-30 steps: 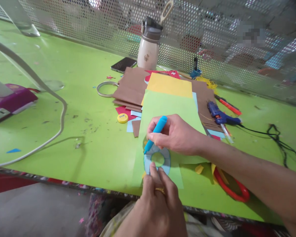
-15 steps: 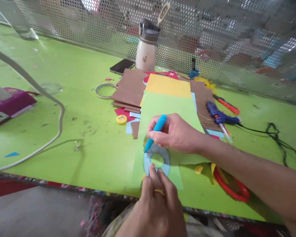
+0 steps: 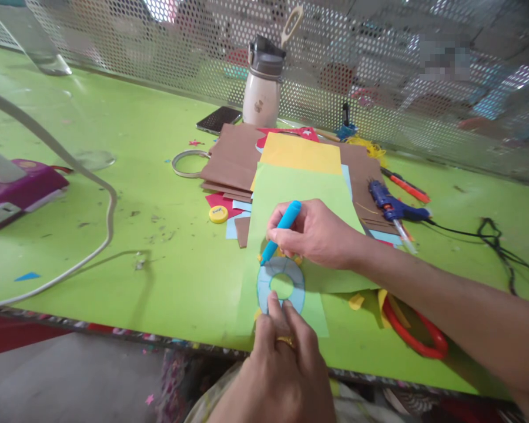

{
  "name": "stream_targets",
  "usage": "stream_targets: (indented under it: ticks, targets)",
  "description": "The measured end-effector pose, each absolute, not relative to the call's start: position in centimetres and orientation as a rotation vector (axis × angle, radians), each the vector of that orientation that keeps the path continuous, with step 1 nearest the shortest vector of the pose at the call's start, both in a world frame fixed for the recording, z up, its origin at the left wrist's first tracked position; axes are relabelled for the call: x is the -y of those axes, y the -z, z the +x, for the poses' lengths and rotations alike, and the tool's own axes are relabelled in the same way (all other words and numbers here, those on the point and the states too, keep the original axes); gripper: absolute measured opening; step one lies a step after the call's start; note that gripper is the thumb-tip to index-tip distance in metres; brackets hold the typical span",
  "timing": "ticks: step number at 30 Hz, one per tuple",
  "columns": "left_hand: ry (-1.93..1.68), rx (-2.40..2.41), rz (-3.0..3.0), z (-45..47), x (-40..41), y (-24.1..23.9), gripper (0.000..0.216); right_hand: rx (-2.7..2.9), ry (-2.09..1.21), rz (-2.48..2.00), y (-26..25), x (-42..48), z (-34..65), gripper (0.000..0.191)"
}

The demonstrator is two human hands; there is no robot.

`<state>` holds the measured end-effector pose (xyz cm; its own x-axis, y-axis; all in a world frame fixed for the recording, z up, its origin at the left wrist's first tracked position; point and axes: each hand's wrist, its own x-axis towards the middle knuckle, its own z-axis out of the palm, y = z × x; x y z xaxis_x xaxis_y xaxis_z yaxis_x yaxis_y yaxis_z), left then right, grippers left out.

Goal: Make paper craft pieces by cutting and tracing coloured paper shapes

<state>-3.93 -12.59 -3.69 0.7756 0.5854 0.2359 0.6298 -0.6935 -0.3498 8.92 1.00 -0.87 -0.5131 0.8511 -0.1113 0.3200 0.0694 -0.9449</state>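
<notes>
A light blue paper ring (image 3: 296, 288) lies on a pale green sheet near the table's front edge, with short lines drawn across its band. My left hand (image 3: 286, 358), a gold ring on one finger, presses its stretched fingertips onto the lower part of the paper ring. Between the fingers of my right hand (image 3: 324, 235) is a bright blue marker (image 3: 286, 223), its tip down at the ring's upper left edge. Under my right wrist extends a light green paper sheet (image 3: 300, 188). Small yellow bits peek out around the ring.
Behind lie yellow paper (image 3: 302, 154), brown sheets (image 3: 233, 155), a phone (image 3: 219, 120) and a bottle (image 3: 262, 94). To the right are a blue glue gun (image 3: 392, 205) with cable and red-handled scissors (image 3: 412, 335). A purple power strip (image 3: 24, 194) and white cord (image 3: 108, 214) occupy the left.
My right hand and the marker have shifted slightly up and right along the ring's upper left edge. My left hand stays on the paper ring.
</notes>
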Motion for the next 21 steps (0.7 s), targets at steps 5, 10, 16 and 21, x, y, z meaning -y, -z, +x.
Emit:
stream_targets:
  ticks: [5, 10, 16, 21]
  targets:
    - [0.130, 0.916, -2.555, -3.98, 12.59, 3.67, 0.033, 1.864, -1.453, -1.166, 0.88, -1.08, 8.94, 0.008]
    - [0.125, 0.913, -2.555, -4.03, 12.61, 3.80, 0.033, 1.882, -1.435, -1.172, 0.67, -1.11, 9.01, 0.008]
    - [0.151, 0.911, -2.564, -4.03, 12.59, 3.86, 0.032, 1.889, -1.406, -1.202, 0.61, -1.08, 8.90, 0.009]
    - [0.155, 0.925, -2.563, -4.01, 12.63, 3.83, 0.032, 1.893, -1.380, -1.202, 0.35, -1.25, 9.17, 0.008]
